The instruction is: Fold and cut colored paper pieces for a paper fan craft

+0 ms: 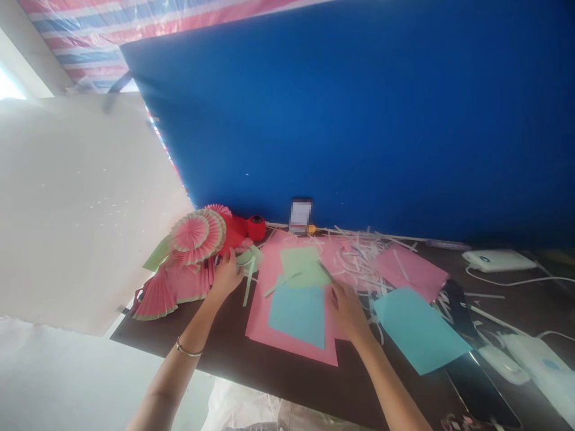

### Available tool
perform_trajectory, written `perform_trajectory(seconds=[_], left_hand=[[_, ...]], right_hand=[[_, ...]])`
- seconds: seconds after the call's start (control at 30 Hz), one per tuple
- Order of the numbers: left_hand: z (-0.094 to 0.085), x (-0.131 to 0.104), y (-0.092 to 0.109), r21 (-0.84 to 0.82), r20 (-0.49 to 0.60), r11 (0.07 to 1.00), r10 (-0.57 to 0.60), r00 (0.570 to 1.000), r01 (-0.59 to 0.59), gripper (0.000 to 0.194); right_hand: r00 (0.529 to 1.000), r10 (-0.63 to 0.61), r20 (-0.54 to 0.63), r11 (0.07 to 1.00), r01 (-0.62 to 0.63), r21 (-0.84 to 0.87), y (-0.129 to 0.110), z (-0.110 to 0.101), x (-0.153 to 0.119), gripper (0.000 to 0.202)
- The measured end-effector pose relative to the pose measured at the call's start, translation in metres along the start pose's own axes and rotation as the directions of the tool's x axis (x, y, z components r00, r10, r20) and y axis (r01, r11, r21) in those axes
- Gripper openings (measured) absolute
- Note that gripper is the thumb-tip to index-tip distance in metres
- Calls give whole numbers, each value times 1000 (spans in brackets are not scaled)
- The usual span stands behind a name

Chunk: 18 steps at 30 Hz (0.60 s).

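My left hand is at the left of the desk, fingers apart, beside a roll of clear tape and a narrow green paper strip. Pink pleated paper fans with green edges lie just left of it. My right hand is closed around scissors, whose dark blades point up and left over a light green sheet; the handles are mostly hidden by the fingers. Under that green sheet lie a blue sheet and larger pink sheets.
White paper strips are scattered at the back. A turquoise sheet and a pink sheet lie to the right, near a phone and white devices with cables. A small screen stands against the blue panel.
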<state>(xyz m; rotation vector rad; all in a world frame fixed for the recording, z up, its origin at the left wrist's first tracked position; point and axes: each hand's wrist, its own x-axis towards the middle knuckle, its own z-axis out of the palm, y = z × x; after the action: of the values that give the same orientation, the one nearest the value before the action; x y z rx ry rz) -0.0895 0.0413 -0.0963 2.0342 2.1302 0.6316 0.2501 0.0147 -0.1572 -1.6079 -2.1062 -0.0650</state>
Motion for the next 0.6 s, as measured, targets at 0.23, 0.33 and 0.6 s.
perform_trajectory(seconds=[0.23,0.33,0.6], left_hand=[[26,-21,4,-38,-29,993,108,994,-109,34],[35,-27,9,-80,-89,986,140,986,-147,24],[59,-35,40,-71,115,941,336,935,-330,14]], right_hand=[[999,31,-15,996,-33,-88,18,20,-15,41],[993,95,-76,984,-105,-147,13,24,-19,42],[965,198,-172,942,-236,-240,9,15,-21,46]])
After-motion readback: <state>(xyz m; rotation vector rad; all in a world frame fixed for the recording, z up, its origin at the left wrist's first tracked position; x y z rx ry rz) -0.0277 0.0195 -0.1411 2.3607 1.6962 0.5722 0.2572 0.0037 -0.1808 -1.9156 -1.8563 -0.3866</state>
